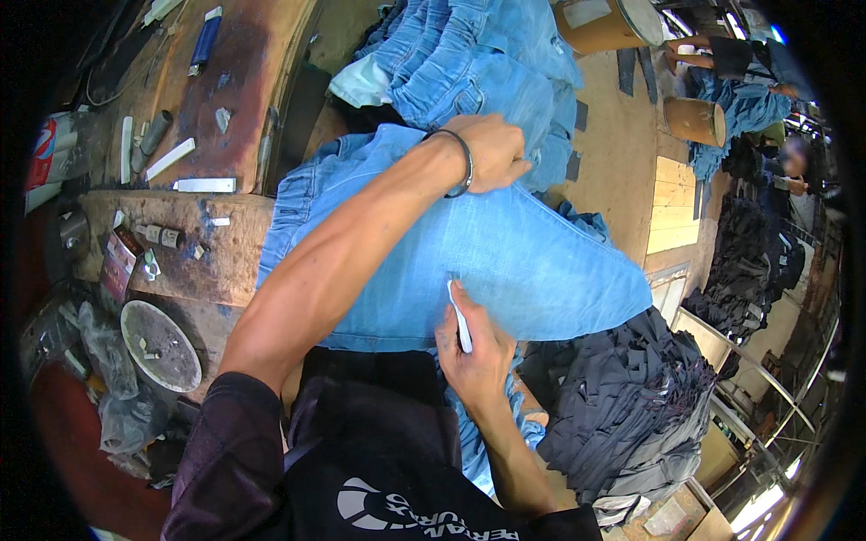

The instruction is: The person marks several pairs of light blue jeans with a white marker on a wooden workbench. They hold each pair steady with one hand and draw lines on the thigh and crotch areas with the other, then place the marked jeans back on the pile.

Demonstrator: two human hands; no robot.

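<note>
Worn wood makes up the desk (216, 108), stained blue in patches and running off to the far side of a busy workshop; a light blue pair of jeans (541, 261) lies spread flat across its middle, directly in front of the person; the left hand (492, 153) lies at the far edge of the jeans, pressing the cloth down, its fingers (514, 171) curled loosely and closed on nothing, with a thin bracelet (465, 162) round the wrist; the right hand (474, 347) sits at the near edge of the jeans, its fingers pinched shut on a flat white piece of chalk (460, 316), whose tip touches the denim; beyond the left hand a heap of more light blue jeans (469, 54) is piled up, touching the spread pair; on the right, just beside the desk and lower down, sits a stack of dark grey clothes (631, 397); to the left of the jeans the desk carries small clutter: a blue lighter (204, 41), a few white chalk sticks (170, 158) and a small glass bottle (158, 235) lying on its side; lower left, a round grey dish (162, 347) with bits in it rests near some crumpled plastic bags (113, 379); at the far right, another person (722, 59) bends over blue denim, well apart from the desk.
</note>
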